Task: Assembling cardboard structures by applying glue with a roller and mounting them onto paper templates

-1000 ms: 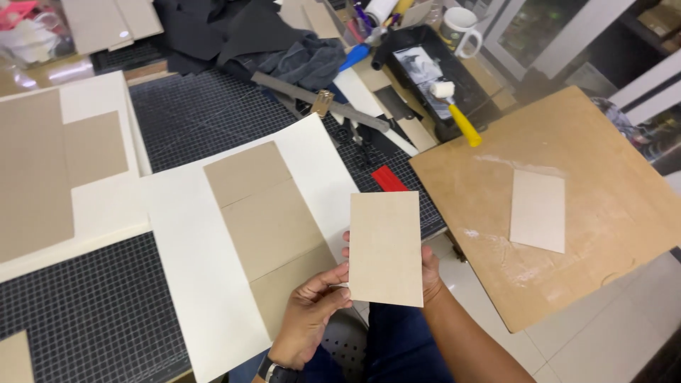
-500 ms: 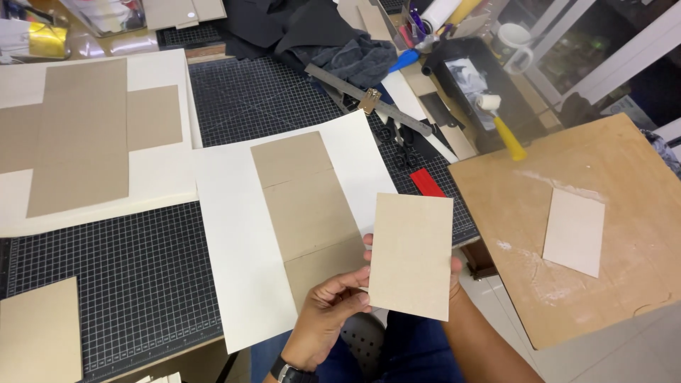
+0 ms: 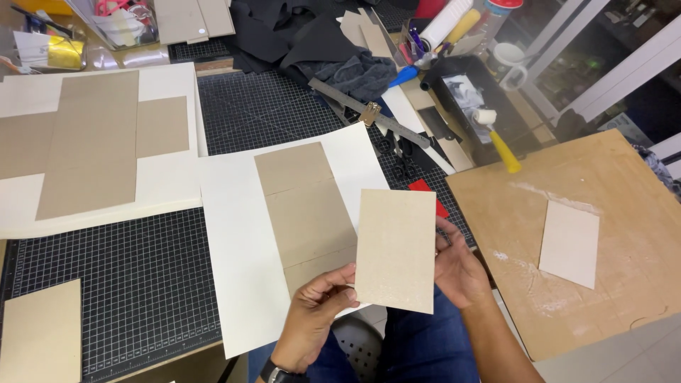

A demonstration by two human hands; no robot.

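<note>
**Board panel held up by both edges**

Lower middle of the frame: the tan cardboard panel point(image 3: 396, 250) is held off the counter point(image 3: 142, 284), above the cream sheet point(image 3: 241, 269). Left hand point(image 3: 312, 323) has its fingers clamped on the bottom-left corner, right hand point(image 3: 457, 269) pinches the right edge. Looks light, stiff and flat, so I'd guess edge grips suit it best, though corners probably dent easily.

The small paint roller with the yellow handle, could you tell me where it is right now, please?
In the head view, the paint roller lies upper right, its head on the black tray's edge and its yellow handle pointing at the brown board.
</note>
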